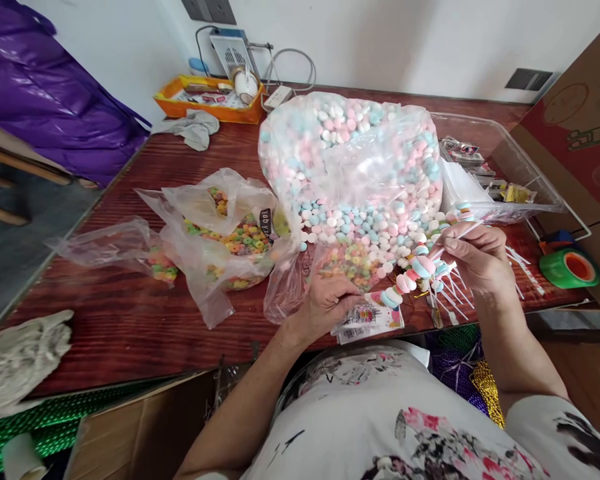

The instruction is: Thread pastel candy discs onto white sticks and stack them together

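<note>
My right hand [480,257] is closed, thumb against fingers, on a white strand of a candy string [407,283]. Pink, white and blue round candies are threaded along it, hanging to the left of the hand. My left hand [330,303] rests low over the table edge with its fingers drawn together. Its fingertips are beside printed cards [367,320] and just left of the string's lower end; whatever they pinch is too small to make out. Behind both hands lies a large clear bag of pastel candies [350,160], some spilling from its front.
Clear bags of colourful ring candies [247,240] lie left of centre. White sticks [450,293] and green tape [570,268] are at right, before a clear plastic bin [545,180]. An orange tray [175,107] stands at the back; a crumpled cloth [25,357] lies front left.
</note>
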A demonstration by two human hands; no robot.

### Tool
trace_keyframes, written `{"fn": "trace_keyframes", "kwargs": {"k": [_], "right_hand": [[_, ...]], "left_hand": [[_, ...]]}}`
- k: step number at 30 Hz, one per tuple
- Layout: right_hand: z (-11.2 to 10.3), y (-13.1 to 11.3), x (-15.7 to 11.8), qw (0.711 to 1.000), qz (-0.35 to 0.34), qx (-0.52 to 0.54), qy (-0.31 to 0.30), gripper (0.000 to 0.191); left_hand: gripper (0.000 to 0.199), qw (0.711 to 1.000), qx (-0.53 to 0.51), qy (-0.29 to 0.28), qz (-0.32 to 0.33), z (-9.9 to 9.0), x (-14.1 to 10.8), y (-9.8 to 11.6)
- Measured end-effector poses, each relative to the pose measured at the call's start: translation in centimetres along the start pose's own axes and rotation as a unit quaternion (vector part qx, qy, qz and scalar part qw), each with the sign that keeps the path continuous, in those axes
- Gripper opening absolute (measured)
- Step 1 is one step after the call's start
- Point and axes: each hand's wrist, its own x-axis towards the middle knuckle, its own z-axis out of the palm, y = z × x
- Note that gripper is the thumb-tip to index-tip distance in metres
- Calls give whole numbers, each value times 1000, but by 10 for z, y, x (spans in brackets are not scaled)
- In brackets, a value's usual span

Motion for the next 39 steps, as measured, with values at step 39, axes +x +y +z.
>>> {"fn": "trace_keyframes", "kwargs": {"k": [39], "right_hand": [[13,-23,-29,982,-127,-87,-111,15]], "left_hand": [[28,971,-7,93,-222,17,-13,0]]}}
